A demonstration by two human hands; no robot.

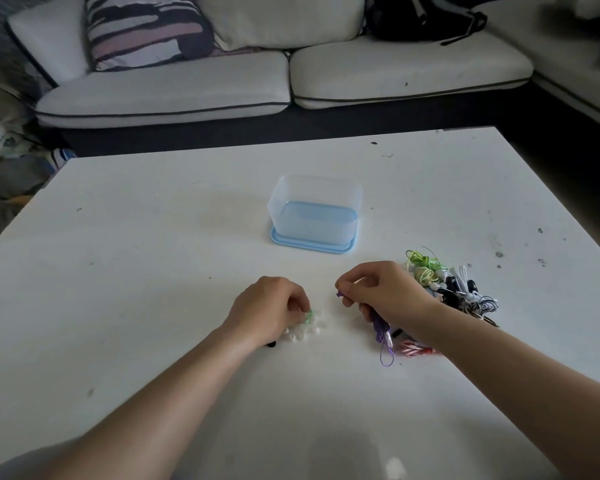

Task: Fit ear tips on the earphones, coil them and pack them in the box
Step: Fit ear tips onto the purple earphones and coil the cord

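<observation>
- Left hand: knuckles up on the white table, fingers curled down, thumb and forefinger pinching a pale green ear tip.
- Ear tips: a small heap of white ones lying on the table, partly under the left hand; the green one sits at its far edge, and one black ear tip lies at its near edge, beside the wrist.
- Box: clear plastic, open side up, standing on its blue lid past both hands at mid-table, well apart from them.
- Right hand: thumb and forefinger pinch one end of the purple earphones; the other fingers are curled round the bunched cable, whose loop trails onto the table.
- Red-and-white earphones: on the table, just beside the right wrist.
- Earphone pile: tangled green, white and black cables behind the right hand.
</observation>
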